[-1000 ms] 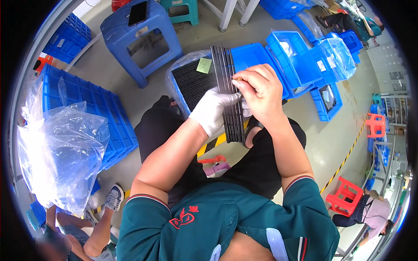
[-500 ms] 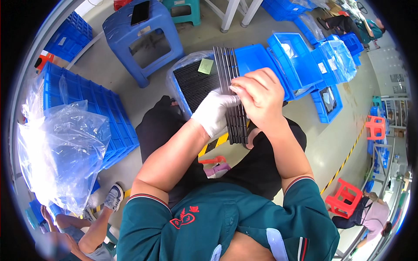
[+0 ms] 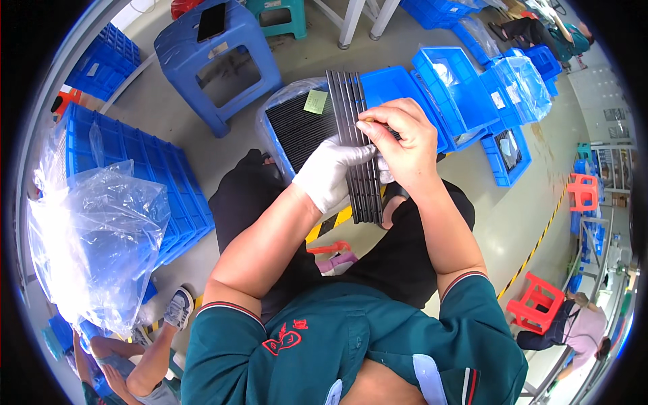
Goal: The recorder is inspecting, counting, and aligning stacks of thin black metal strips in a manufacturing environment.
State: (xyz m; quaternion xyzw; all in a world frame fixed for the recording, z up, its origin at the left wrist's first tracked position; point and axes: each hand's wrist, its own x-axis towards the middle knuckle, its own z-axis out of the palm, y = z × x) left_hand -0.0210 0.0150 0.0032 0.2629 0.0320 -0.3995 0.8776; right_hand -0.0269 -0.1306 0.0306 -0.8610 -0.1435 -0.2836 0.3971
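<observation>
Several thin black rods (image 3: 365, 196), lying side by side in a flat bundle, are held upright in front of me. My left hand (image 3: 329, 172), in a white glove, is closed around the middle of the bundle, its thumb across the front. My bare right hand (image 3: 407, 138) is at the bundle's right edge, thumb and forefinger pinched on a small brownish piece too small to name. Behind the bundle, a plastic-lined blue crate (image 3: 283, 152) holds rows of similar black rods, with a pale green note (image 3: 315, 101) on top.
A blue stool (image 3: 250, 44) with a black phone (image 3: 212, 21) stands at the far left. Stacked blue crates (image 3: 145, 162) under clear plastic (image 3: 115, 223) are on my left. Open blue bins (image 3: 449, 88) stand at the far right. Other people sit or stand around, one at lower left (image 3: 152, 361).
My right thumb and forefinger have shifted slightly up and right along the bundle, and the brownish piece shows between them more plainly. My left hand keeps its hold on the rods.
</observation>
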